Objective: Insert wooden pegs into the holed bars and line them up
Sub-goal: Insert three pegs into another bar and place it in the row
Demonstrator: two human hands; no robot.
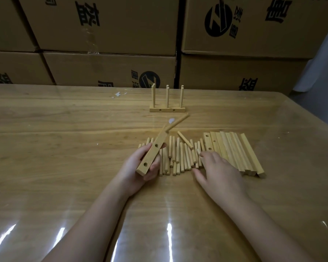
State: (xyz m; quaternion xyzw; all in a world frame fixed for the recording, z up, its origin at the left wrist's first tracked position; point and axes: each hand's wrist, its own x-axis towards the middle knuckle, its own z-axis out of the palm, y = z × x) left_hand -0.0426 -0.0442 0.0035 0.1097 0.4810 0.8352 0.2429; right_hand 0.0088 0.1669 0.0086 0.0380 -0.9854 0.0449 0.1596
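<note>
My left hand (140,167) grips a holed wooden bar (153,152), tilted up and away, with one peg (178,121) sticking out of its far end. My right hand (214,167) lies over the right part of a pile of loose pegs (178,156), and its fingertips pinch a peg (198,152) there. Right of the pile, several holed bars (235,150) lie side by side. Farther back stand finished bars (167,110) with upright pegs in them.
The wooden table (64,129) has a glossy transparent cover. Stacked cardboard boxes (110,69) form a wall behind the table's far edge. Small white specks mark the tabletop near the finished bars.
</note>
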